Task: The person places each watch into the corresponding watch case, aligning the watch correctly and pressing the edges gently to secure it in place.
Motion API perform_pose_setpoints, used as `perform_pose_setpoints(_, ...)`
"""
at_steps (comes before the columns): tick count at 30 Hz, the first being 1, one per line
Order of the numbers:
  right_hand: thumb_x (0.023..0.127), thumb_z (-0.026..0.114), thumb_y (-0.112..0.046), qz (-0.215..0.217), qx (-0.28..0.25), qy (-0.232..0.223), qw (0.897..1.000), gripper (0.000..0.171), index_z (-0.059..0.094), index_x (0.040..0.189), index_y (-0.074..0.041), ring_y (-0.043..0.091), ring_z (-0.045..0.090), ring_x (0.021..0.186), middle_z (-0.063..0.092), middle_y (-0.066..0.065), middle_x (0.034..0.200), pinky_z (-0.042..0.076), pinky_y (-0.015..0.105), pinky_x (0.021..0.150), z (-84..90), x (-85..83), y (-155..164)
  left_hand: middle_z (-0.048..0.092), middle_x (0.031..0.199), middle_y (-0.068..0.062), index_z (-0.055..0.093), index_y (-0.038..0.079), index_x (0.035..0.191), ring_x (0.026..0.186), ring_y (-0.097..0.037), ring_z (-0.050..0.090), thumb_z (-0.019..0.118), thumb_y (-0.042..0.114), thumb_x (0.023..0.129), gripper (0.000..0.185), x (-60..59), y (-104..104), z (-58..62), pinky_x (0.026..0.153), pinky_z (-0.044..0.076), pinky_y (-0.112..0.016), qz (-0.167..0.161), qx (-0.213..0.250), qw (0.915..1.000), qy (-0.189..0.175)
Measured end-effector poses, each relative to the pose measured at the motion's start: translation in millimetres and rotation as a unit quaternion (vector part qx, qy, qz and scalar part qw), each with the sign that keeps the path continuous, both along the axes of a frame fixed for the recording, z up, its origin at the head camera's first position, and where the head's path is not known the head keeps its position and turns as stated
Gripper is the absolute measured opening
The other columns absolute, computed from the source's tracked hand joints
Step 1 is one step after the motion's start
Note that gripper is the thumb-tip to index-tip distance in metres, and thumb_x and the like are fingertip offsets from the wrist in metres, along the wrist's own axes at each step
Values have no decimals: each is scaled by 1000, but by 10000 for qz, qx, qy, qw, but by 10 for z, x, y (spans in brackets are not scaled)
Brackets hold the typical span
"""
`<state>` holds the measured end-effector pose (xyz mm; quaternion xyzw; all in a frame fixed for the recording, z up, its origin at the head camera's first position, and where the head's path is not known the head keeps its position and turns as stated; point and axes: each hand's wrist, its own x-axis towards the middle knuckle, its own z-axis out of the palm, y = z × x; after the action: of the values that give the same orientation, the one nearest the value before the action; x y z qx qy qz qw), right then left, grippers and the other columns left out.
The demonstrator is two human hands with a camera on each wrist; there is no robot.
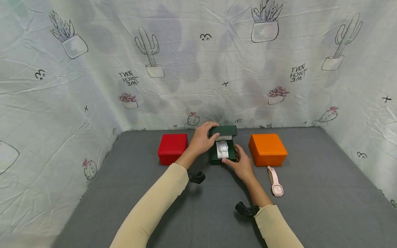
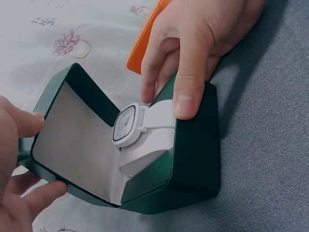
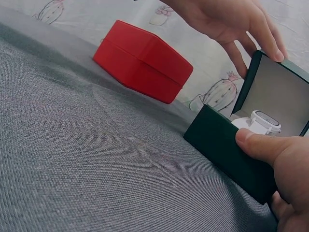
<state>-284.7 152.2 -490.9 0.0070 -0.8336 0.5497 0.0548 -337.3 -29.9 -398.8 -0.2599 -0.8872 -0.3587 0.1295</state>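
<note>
A dark green watch box (image 1: 214, 159) stands with its hinged lid (image 1: 227, 130) raised, showing the pale lining. Inside, a white watch (image 1: 223, 147) is wrapped round a white cushion (image 2: 145, 155), its square-round dial facing up toward the lid opening. My left hand (image 1: 202, 139) grips the lid at its left end, thumb on the near edge and fingers behind. At the lower right, my right hand (image 1: 242, 166) holds the box body, its thumb (image 2: 186, 104) pressed on the front wall by the strap and the other fingers along the side.
A closed red box (image 1: 173, 148) stands left of the green one, and a closed orange box (image 1: 268, 150) to its right. In front of the orange box lies a pink watch (image 1: 276, 184). A patterned cloth (image 1: 186, 96) hangs behind the grey tabletop (image 1: 211, 213).
</note>
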Motion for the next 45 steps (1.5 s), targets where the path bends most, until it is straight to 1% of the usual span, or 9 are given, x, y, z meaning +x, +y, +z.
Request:
perform_pose_setpoints(1, 82, 77, -28, -4, -9, 1, 10000, 91, 24, 153, -7, 29, 35, 143, 32, 15, 156, 33, 46, 115, 0, 1, 3, 57, 136, -6, 58, 15, 131, 117, -23, 58, 62, 23, 95, 37, 3, -3, -3, 96, 51, -41, -41, -16, 10000, -52)
perform_pose_setpoints(5, 82, 78, -27, 10, -35, 56, 10000, 92, 23, 153, -7, 29, 35, 143, 31, 14, 157, 33, 46, 115, -5, 8, 11, 59, 135, -4, 56, 18, 132, 114, -21, 60, 62, 24, 95, 37, 1, -35, 1, 94, 52, -41, -285, -191, 9991, -265)
perform_pose_setpoints(10, 83, 77, -25, 88, -31, 130, 9999, 93, 18, 154, -7, 28, 31, 145, 28, 13, 159, 31, 47, 116, -19, 12, 21, 54, 142, -1, 53, 21, 138, 129, -21, 53, 62, 23, 95, 45, -4, -75, 29, 105, 46, -44, -651, -644, 9941, -580)
perform_pose_setpoints(14, 84, 76, -22, 137, -82, 140, 9998, 94, 16, 155, -8, 29, 29, 146, 26, 13, 159, 30, 46, 117, -34, 13, 24, 51, 145, -4, 52, 20, 140, 127, -23, 54, 63, 20, 94, 48, 33, -83, 22, 104, 47, -44, -838, -854, 9902, -720)
perform_pose_setpoints(19, 84, 76, -21, 146, -96, 224, 9996, 93, 17, 155, -10, 30, 32, 144, 31, 16, 157, 32, 45, 116, -46, 11, 33, 53, 143, -6, 54, 18, 139, 130, -25, 52, 65, 19, 93, 48, 95, -66, -27, 108, 44, -44, -962, -1030, 9888, -480)
perform_pose_setpoints(25, 84, 76, -20, 145, -148, 195, 9996, 94, 14, 155, -12, 31, 33, 144, 33, 17, 155, 32, 45, 116, -45, 9, 33, 51, 145, -5, 54, 20, 139, 137, -25, 45, 66, 22, 92, 48, 133, -55, -70, 112, 38, -46, -898, -1315, 9867, -329)
perform_pose_setpoints(37, 83, 77, -21, 136, -122, 299, 9994, 91, 19, 154, -11, 30, 36, 143, 34, 15, 156, 32, 46, 115, -59, 6, 13, 53, 142, -3, 58, 20, 135, 135, -24, 45, 69, 20, 89, 47, 204, -99, -231, 110, 40, -47, -813, -1119, 9903, -123)
perform_pose_setpoints(41, 84, 76, -22, 187, -118, 263, 9994, 92, 17, 154, -11, 30, 35, 143, 31, 15, 157, 32, 46, 116, -53, 16, 12, 52, 142, -3, 58, 20, 134, 134, -24, 45, 70, 19, 89, 47, 243, -93, -295, 109, 42, -45, -743, -1261, 9892, -49)
perform_pose_setpoints(45, 85, 75, -20, 223, -112, 220, 9994, 94, 13, 155, -8, 31, 33, 144, 28, 17, 158, 32, 45, 116, -43, 24, 12, 53, 138, -2, 60, 21, 131, 129, -23, 46, 70, 21, 88, 44, 270, -84, -362, 105, 46, -42, -644, -1543, 9858, 177)
